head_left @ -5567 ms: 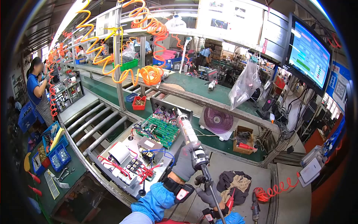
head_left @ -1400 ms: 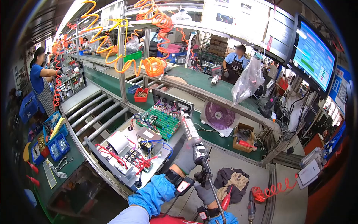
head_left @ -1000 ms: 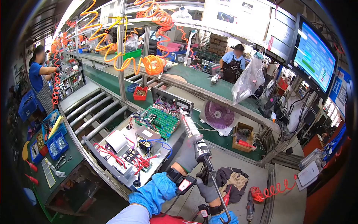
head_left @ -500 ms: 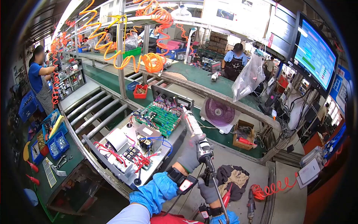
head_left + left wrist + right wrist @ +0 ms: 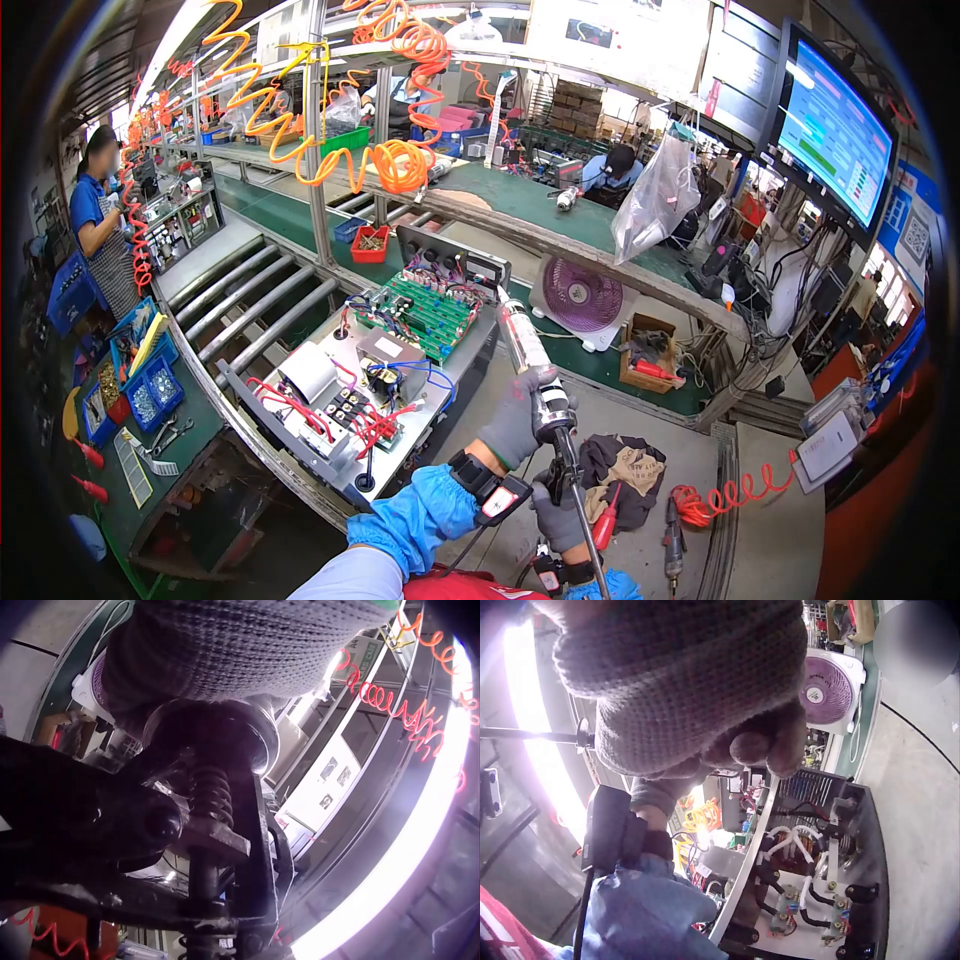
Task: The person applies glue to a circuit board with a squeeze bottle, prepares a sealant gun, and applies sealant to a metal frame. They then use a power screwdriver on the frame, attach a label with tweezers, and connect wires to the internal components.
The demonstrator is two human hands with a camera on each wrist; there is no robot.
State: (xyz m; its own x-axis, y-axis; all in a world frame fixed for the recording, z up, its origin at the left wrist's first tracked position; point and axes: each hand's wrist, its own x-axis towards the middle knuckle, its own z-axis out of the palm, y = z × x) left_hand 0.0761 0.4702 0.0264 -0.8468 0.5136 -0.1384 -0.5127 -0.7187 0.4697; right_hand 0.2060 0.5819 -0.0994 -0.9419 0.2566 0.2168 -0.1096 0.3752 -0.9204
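Note:
My gloved left hand [image 5: 512,425] grips the barrel of a caulking gun [image 5: 551,405] loaded with a white cartridge [image 5: 522,340]. My gloved right hand [image 5: 560,515] holds the gun lower down, around its handle and trigger. The gun slants up and away, its nozzle near the far right corner of an open metal chassis [image 5: 405,465]. A green circuit board [image 5: 425,315], red and blue wires and a white cylinder [image 5: 312,370] sit in the chassis. In the left wrist view the gun's spring [image 5: 211,796] and dark frame show close up below the glove [image 5: 240,649].
A purple fan [image 5: 582,295] and a cardboard box [image 5: 650,352] stand beyond the gun. On the bench to the right lie a dark cloth [image 5: 635,480], a red-bodied bottle [image 5: 606,520] and an air screwdriver [image 5: 674,545]. Metal rollers [image 5: 265,325] run left of the chassis.
The nozzle has shifted slightly right, from beside the circuit board toward the chassis's outer edge. Both hands keep their hold on the caulking gun. A person behind the far bench has bent down.

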